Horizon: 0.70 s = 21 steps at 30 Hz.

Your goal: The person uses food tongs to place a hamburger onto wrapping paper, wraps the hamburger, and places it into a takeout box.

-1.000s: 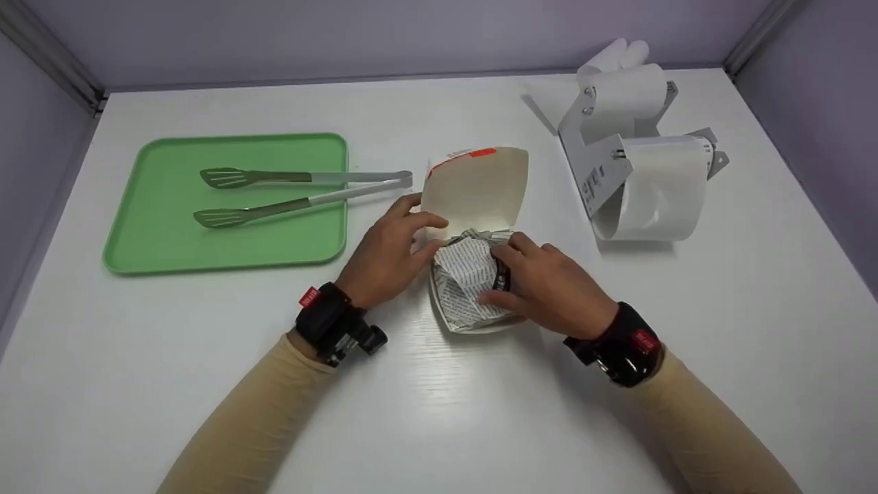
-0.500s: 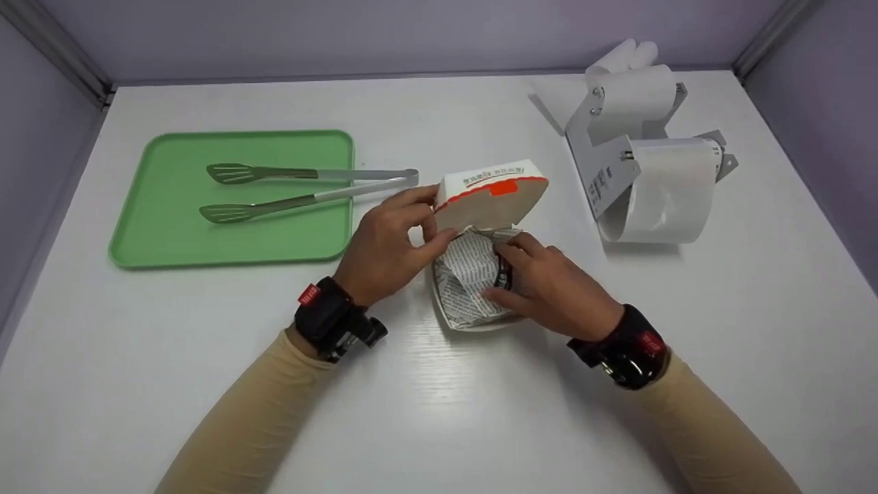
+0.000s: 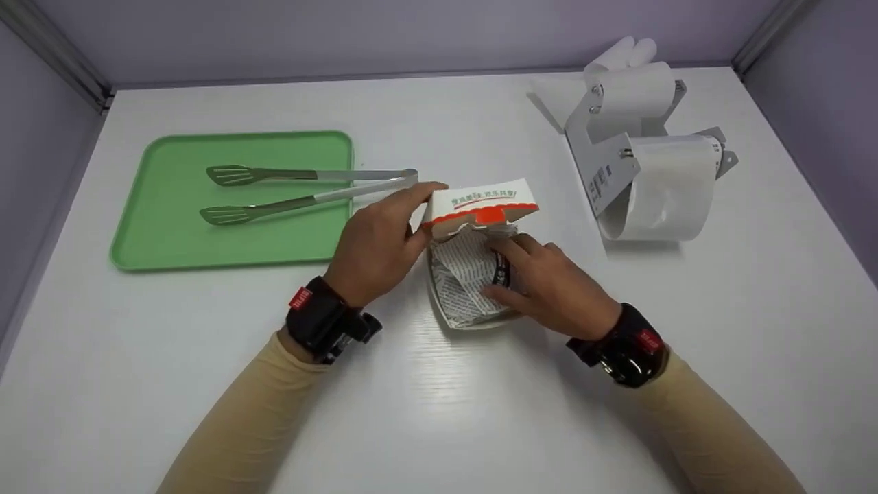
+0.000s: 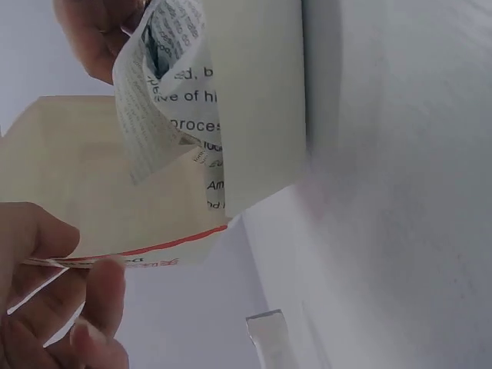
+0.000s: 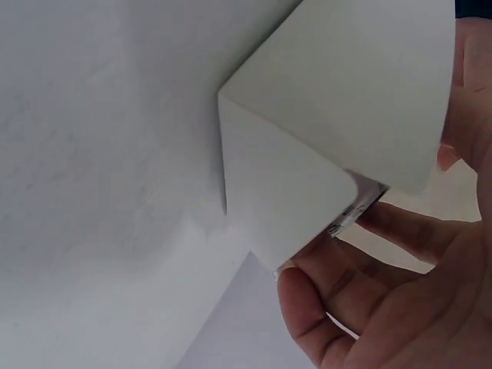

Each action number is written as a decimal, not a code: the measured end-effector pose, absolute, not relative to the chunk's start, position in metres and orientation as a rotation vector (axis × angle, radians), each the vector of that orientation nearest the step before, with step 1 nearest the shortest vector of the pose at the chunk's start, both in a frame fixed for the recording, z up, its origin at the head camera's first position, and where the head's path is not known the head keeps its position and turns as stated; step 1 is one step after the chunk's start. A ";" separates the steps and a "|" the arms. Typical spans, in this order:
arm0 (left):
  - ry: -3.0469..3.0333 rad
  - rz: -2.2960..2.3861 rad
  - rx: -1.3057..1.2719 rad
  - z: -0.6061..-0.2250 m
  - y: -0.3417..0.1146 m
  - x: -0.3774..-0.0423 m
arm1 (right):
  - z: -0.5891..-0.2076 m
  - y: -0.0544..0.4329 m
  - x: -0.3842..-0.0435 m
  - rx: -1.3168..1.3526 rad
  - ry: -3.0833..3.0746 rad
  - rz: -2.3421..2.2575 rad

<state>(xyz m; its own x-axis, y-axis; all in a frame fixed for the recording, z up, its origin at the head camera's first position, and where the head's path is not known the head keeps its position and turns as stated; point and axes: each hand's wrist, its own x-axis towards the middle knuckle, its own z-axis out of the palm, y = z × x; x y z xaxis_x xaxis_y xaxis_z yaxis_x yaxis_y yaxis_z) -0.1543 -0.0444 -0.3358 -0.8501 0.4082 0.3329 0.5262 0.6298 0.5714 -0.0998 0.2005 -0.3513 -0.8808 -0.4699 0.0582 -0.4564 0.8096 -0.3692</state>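
Observation:
A cardboard burger box point(image 3: 442, 315) stands at mid-table, its white lid point(image 3: 483, 195) with red edge and tab tilted forward over the back. My left hand point(image 3: 376, 243) pinches the lid's left side; in the left wrist view the thumb and fingers lie on both faces of the lid edge point(image 4: 154, 250). Inside the box sits a bundle wrapped in newsprint paper point(image 3: 466, 267) with a black band; its contents are hidden. From the right, my right hand point(image 3: 555, 285) holds the bundle between thumb and fingers. In the right wrist view, fingers point(image 5: 361, 284) curl at the box wall point(image 5: 330, 100).
To the left lies a green tray point(image 3: 171, 240) with slotted tongs point(image 3: 267, 175) on it, their joined end sticking out past its right edge toward my left hand. At the back right stands a metal holder point(image 3: 603, 178) with white rolls point(image 3: 669, 192).
The lid has swung from upright with its inside showing to tilted forward, its printed outside now in view. My left hand has taken the lid's edge; the right hand stays on the bundle.

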 end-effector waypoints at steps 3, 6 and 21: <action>-2.675 -1.062 -0.838 -0.336 -0.044 -0.153 | -0.353 0.201 -0.099 -0.788 2.957 -0.615; -2.682 -1.126 -0.889 -0.336 -0.045 -0.152 | -0.354 0.201 -0.100 -0.835 2.961 -0.667; -2.776 -1.086 -1.021 -0.334 -0.050 -0.151 | -0.328 0.220 -0.100 -0.673 2.598 -0.765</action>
<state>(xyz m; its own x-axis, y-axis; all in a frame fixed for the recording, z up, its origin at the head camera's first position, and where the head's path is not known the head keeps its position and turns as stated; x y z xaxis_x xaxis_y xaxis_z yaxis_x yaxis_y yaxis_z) -0.1510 -0.0505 -0.3341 -0.7900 0.5739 0.2155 0.5677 0.5524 0.6104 -0.0997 0.2195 -0.3284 -0.8264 -0.5296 -0.1914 -0.3413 0.7414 -0.5778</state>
